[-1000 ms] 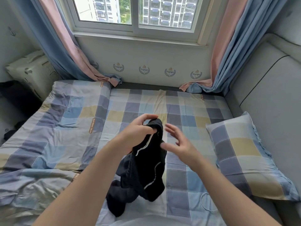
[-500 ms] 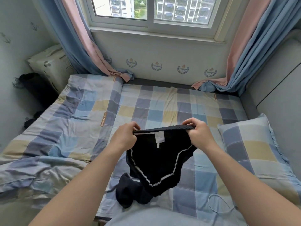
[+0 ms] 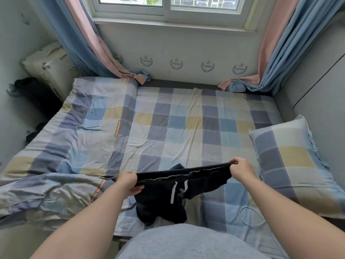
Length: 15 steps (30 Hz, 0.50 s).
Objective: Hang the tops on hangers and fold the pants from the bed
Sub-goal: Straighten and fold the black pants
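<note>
A pair of dark navy pants (image 3: 168, 195) with white trim and drawstrings hangs over the near edge of the bed (image 3: 186, 128). My left hand (image 3: 127, 183) grips the left end of the waistband. My right hand (image 3: 241, 170) pinches its right end, a little higher. The waistband is stretched nearly flat between them, and the legs bunch on the checked sheet below. No tops or hangers are in view.
A checked pillow (image 3: 291, 161) lies on the right of the bed. A rumpled checked duvet (image 3: 56, 146) covers the left half. A thin white cable (image 3: 250, 215) loops near the front edge. Curtains (image 3: 89, 43) hang at the window; a cushion (image 3: 50, 62) leans at the far left.
Both hands took the waistband and stretched it wide, then lowered the pants toward the sheet. My view tilted downward.
</note>
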Each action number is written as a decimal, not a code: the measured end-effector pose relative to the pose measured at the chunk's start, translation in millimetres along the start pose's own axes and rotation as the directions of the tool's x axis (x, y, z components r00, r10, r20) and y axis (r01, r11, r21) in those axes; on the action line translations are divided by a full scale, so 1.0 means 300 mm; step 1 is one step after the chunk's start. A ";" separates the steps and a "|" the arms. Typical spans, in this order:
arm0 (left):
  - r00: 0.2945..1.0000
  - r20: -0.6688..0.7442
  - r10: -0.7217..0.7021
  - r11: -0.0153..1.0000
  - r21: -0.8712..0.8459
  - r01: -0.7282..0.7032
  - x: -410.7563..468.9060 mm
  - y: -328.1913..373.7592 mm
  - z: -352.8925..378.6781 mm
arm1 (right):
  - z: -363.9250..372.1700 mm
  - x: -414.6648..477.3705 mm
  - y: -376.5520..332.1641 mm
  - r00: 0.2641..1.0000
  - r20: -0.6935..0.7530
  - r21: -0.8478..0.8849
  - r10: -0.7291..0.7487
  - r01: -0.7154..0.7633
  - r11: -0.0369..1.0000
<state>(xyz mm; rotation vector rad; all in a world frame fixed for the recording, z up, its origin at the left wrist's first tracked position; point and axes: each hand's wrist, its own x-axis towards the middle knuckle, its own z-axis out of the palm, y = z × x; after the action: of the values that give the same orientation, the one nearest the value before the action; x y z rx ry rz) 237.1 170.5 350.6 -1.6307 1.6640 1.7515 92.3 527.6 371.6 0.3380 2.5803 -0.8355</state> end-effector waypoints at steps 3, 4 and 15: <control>0.992 0.108 -0.063 0.972 -0.217 0.085 -0.013 -0.014 -0.013 | 0.027 -0.004 0.005 0.973 0.140 0.411 0.182 -0.224 0.884; 0.985 0.157 -0.074 0.953 -0.280 0.116 -0.015 -0.012 -0.021 | 0.024 -0.002 0.007 0.960 0.188 0.491 0.207 -0.274 0.827; 0.920 0.267 0.287 0.831 -0.548 -0.100 -0.019 0.205 -0.025 | -0.141 0.004 -0.158 0.925 0.297 0.880 -0.235 -0.170 0.444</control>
<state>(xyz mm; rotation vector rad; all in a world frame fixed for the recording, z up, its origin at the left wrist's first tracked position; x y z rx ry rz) 196.2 147.0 391.0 -1.2424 1.2926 2.6015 62.2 515.8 426.3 0.3529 1.5347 -2.0475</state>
